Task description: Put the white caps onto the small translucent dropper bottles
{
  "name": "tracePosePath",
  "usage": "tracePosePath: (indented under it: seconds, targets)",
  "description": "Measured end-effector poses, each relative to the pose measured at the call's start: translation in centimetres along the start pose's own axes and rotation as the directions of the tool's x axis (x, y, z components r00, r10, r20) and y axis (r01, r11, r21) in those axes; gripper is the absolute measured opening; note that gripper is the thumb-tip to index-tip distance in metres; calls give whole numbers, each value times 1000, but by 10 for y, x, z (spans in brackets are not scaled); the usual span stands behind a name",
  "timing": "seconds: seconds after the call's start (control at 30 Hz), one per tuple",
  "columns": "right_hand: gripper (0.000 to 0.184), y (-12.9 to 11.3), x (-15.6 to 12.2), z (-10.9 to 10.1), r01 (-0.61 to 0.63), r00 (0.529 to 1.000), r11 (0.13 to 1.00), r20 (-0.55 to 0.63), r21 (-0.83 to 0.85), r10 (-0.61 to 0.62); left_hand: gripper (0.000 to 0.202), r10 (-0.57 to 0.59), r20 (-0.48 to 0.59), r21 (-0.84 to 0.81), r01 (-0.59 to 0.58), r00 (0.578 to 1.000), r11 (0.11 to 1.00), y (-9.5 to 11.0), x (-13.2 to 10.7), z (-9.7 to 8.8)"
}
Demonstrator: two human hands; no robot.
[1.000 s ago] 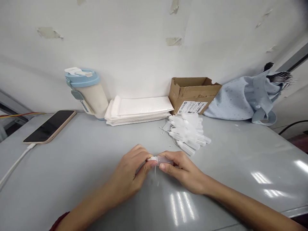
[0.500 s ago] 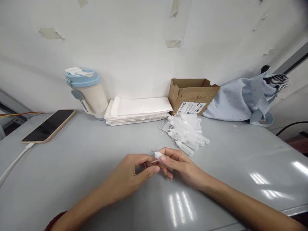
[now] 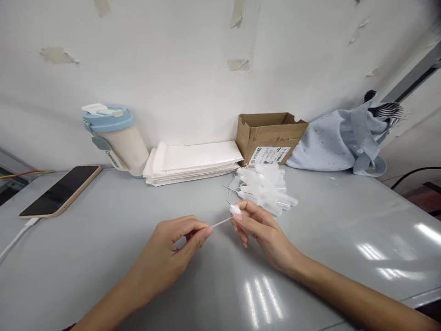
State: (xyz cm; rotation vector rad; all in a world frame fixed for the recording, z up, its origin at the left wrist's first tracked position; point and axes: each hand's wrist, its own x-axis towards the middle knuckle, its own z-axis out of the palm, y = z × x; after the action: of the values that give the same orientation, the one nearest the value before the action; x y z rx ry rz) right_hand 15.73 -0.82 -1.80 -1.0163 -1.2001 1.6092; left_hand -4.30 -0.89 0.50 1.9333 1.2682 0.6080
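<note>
Most of btl (image 3: 235,209) hidden w/in R hand (image 3: 268,231).

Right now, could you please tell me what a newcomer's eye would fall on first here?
Probably the centre front, where the right hand holds a white tip with a thin needle and the left hand pinches a pale strip. Beyond the right hand lies a pile of translucent tubes in front of an open cardboard box. A blue-lidded tumbler stands at the back left.
</note>
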Motion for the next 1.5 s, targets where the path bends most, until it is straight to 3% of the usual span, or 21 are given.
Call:
tracePosePath:
  seconds: [0.23, 0.33, 0.63, 0.8, 1.07, 1.5]
  targets:
    - [18, -2, -3, 2, 41, 999, 998, 24, -48, -40, 21, -79, -162, -29, 75, 984, 997, -5, 2, -1]
    - [19, -2, -3, 2, 56, 998, 997, 25, -58, -54, 24, -145, -180, -52, 137, 973, 989, -7, 1, -3]
    - [16, 0, -7, 4, 92, 990, 992, 114, -83, -82, 36, -245, -16, -233, 235, 969, 944, -7, 1, -3]
    - [16, 1, -11, 7, 79, 975, 989, 214, -122, -52, 29, -209, -44, -364, 179, 977, 914, -10, 1, -5]
    - [16, 2, -14, 7, 25, 970, 989, 241, -142, 10, 16, -161, -110, -353, 113, 981, 929, -9, 2, -10]
    - [16, 0, -14, 8, 63, 980, 978, 197, -200, -23, 24, -161, 86, -244, 177, 983, 953, 2, 1, -8]
